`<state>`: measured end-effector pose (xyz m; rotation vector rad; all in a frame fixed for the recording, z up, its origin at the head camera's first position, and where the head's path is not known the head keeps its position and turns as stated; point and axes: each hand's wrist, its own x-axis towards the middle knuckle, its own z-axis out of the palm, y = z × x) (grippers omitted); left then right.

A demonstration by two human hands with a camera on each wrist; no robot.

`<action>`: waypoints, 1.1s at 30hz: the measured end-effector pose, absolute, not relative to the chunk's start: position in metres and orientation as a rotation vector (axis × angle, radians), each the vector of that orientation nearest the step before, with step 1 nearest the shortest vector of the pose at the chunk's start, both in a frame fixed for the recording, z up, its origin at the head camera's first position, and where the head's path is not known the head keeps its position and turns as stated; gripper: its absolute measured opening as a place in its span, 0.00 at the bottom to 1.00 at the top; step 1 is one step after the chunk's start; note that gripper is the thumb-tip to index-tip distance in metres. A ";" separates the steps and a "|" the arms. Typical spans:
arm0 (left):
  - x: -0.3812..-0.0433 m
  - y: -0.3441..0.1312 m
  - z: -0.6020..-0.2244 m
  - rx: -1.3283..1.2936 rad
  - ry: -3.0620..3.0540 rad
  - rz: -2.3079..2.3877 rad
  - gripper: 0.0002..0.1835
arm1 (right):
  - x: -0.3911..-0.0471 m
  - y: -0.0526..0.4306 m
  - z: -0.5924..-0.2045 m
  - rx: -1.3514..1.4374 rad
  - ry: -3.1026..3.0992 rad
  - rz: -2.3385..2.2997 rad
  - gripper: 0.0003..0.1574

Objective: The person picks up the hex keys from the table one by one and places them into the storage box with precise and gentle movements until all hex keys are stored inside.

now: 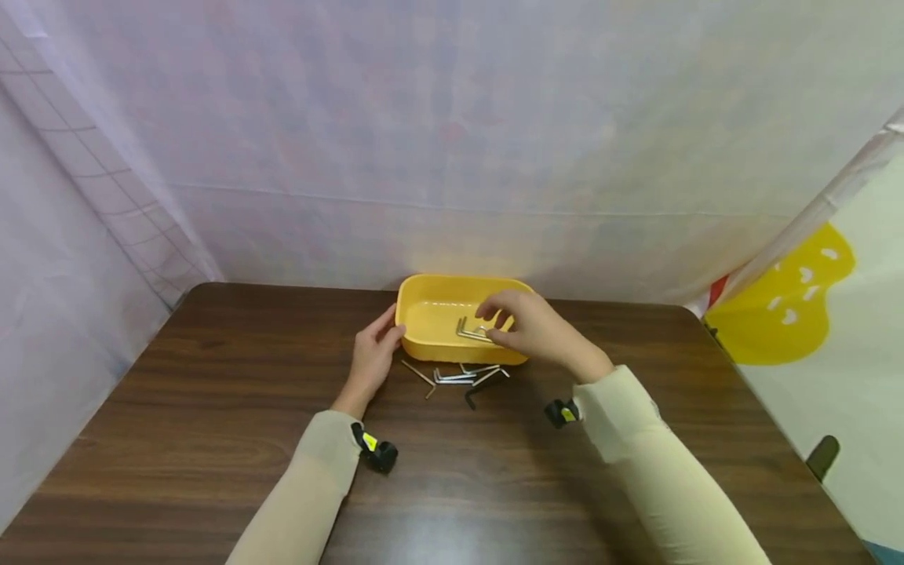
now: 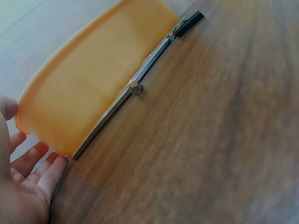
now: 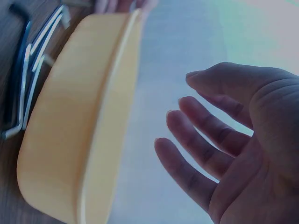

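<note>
A yellow plastic basin (image 1: pixel 466 353) stands by the table's back edge. My left hand (image 1: pixel 372 357) touches its left end from outside; the left wrist view shows the fingers (image 2: pixel 51 175) loosely bent against the end wall. Over the basin's right part, my right hand (image 1: pixel 533 326) hovers with fingers spread and slightly bent, and nothing shows between them in the right wrist view. Just beside its thumb, a few L-shaped hex keys (image 1: pixel 472 335) appear inside the basin. Several more hex keys (image 1: pixel 453 380), silver, brass-coloured and black, lie on the table against the front wall.
The brown wood-grain table (image 1: pixel 212 447) meets a pale cloth curtain (image 1: pixel 452 157) behind the basin. More sheeting hangs at both sides, with a yellow printed shape (image 1: pixel 784 306) at right. Each wrist carries a small black camera (image 1: pixel 377 455).
</note>
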<state>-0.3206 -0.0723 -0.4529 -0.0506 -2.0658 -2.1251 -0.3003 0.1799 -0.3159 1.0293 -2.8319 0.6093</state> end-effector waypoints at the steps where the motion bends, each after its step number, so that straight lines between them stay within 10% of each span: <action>1: -0.320 -0.071 -0.453 -0.050 -2.066 -2.126 0.26 | -0.295 0.181 -0.315 1.030 -2.818 0.616 0.14; 33: -0.320 -0.073 -0.450 -0.050 -2.131 -2.146 0.27 | -0.270 0.181 -0.391 1.149 -2.859 0.355 0.13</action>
